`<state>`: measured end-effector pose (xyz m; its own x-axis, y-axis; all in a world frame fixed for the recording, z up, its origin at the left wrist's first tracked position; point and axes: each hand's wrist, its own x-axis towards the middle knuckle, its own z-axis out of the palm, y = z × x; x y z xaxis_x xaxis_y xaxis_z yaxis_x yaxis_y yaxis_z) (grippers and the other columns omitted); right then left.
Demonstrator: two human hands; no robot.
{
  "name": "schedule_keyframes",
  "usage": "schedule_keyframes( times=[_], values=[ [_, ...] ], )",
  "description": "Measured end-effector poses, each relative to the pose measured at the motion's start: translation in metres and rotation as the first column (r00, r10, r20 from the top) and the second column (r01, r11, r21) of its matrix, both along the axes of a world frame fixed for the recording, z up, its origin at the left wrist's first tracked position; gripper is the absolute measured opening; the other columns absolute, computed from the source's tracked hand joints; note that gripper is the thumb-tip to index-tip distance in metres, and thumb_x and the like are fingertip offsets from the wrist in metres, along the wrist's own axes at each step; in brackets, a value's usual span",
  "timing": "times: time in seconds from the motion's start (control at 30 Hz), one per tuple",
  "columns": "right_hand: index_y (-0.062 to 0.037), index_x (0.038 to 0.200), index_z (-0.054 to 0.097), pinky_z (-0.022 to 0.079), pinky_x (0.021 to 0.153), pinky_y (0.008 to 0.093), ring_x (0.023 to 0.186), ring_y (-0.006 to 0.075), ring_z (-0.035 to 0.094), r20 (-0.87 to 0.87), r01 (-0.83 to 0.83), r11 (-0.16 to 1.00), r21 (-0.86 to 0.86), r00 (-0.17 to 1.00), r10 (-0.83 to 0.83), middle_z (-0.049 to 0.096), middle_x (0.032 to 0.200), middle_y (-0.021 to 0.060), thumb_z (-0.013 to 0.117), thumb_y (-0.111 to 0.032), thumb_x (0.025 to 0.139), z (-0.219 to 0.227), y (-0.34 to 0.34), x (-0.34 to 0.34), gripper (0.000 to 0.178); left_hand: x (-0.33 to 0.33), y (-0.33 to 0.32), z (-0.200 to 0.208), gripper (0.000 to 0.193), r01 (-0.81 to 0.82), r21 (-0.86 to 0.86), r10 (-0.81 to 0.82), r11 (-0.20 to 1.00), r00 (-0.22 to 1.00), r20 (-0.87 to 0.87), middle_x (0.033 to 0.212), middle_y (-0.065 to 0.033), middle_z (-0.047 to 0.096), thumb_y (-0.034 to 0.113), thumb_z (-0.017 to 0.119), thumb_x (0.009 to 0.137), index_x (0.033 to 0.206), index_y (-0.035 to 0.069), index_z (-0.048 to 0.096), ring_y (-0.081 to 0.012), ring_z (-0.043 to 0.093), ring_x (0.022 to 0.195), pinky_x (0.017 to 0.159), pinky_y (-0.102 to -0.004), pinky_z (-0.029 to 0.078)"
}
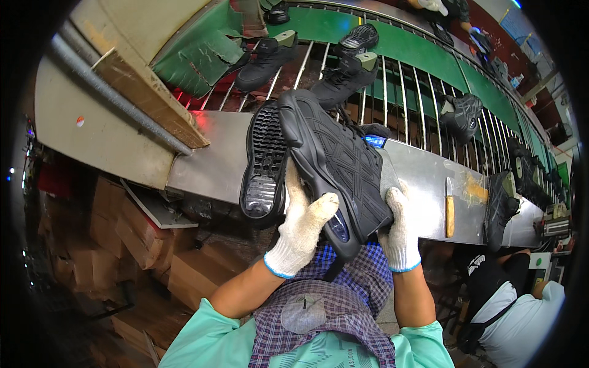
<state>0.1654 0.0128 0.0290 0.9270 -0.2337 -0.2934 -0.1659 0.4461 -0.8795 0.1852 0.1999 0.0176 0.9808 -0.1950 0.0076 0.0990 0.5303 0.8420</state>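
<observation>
Black shoe (340, 159) is what I have between left hand (300, 224) and right hand (400, 230), tilted with its toe away from the body, over the near edge of the steel bench (423, 196). Beyond both hands I see a long roller rack (403, 101); low and left of the left hand are brown cardboard boxes (199, 276). Ahead of the hands, other dark shoes (346, 76) sit on the rack. My gloved left hand grips the sole's edge, thumb near the heel; my gloved right hand closes around the heel end, fingers partly hidden. Just left of the left hand I see a second sole (264, 165), tread showing; I cannot tell whether the fingers hold it. Right of the right hand lies a wooden-handled knife (450, 214).
</observation>
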Motion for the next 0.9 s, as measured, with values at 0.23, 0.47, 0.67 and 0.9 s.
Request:
schedule_keyframes(
  times=[0.23, 0.47, 0.67, 0.9],
  values=[
    [-0.0002, 0.154, 0.044, 0.054, 0.107, 0.0422, 0.124, 0.0263, 0.062, 0.024, -0.055, 0.99, 0.126, 0.998, 0.052, 0.061, 0.138, 0.018, 0.06, -0.024, 0.103, -0.018, 0.0, 0.021, 0.058, 0.017, 0.002, 0.017, 0.107, -0.045, 0.074, 0.044, 0.996, 0.999, 0.008, 0.171, -0.0161, 0.027, 0.017, 0.074, 0.094, 0.174, 0.008, 0.003, -0.029, 0.033, 0.155, 0.129, -0.0435, 0.029],
    [-0.0015, 0.154, 0.044, 0.058, 0.106, 0.0438, 0.127, 0.0287, 0.065, 0.2, -0.178, 0.936, 0.302, 0.972, 0.12, 0.06, 0.143, 0.0183, 0.063, -0.029, 0.101, -0.012, 0.041, 0.081, 0.062, 0.06, 0.022, 0.088, 0.118, -0.18, 0.298, 0.14, 0.937, 0.978, 0.152, 0.172, -0.0159, 0.027, 0.029, 0.084, 0.087, 0.174, 0.006, 0.006, -0.0303, 0.031, 0.157, 0.129, -0.045, 0.028],
    [0.0041, 0.154, 0.043, 0.056, 0.109, 0.0436, 0.128, 0.0299, 0.065, 0.387, -0.399, 0.87, 0.291, 0.88, 0.275, 0.061, 0.143, 0.0205, 0.066, -0.038, 0.102, 0.015, 0.067, 0.104, 0.071, 0.051, 0.037, 0.137, 0.121, -0.366, 0.45, 0.268, 0.815, 0.925, 0.268, 0.17, -0.0149, 0.03, 0.035, 0.085, 0.084, 0.173, 0.006, 0.008, -0.0306, 0.032, 0.157, 0.13, -0.0465, 0.025],
    [0.0087, 0.153, 0.045, 0.053, 0.111, 0.0398, 0.128, 0.0279, 0.063, 0.392, -0.545, 0.79, 0.28, 0.817, 0.424, 0.061, 0.143, 0.0209, 0.063, -0.031, 0.102, 0.001, 0.089, 0.078, 0.067, 0.003, 0.053, 0.145, 0.117, -0.415, 0.522, 0.375, 0.745, 0.908, 0.187, 0.174, -0.0168, 0.023, 0.027, 0.082, 0.088, 0.173, 0.003, 0.005, -0.031, 0.025, 0.161, 0.132, -0.0464, 0.021]
  ],
)
